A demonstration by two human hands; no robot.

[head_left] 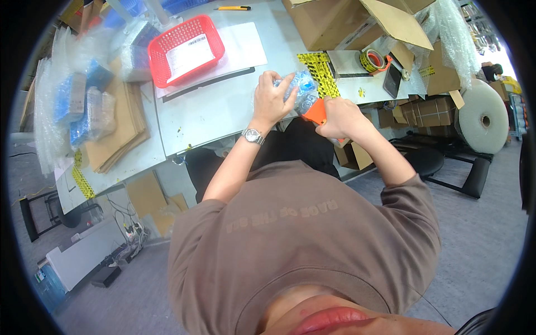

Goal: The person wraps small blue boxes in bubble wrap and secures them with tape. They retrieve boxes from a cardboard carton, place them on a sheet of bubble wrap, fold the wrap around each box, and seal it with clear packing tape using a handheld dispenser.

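A small blue item in clear bubble wrap (304, 84) lies near the front edge of the white table. My left hand (272, 97), a watch on its wrist, grips it from the left with curled fingers. My right hand (343, 119) is closed around an orange tape dispenser (315, 113), held against the near right side of the bubble wrap. A strip of yellow tape with black print (320, 71) stretches from beside the wrapped item toward the far side. The part of the dispenser inside my right hand is hidden.
A red plastic basket (158, 61) holds a paper sheet. An open carton (329, 28) stands far right, near a tape roll (368, 60) and a phone (392, 81). Bubble-wrapped packages (71, 99) and brown cardboard sheets (125, 114) are at left. A large wrap roll (480, 117) stands right.
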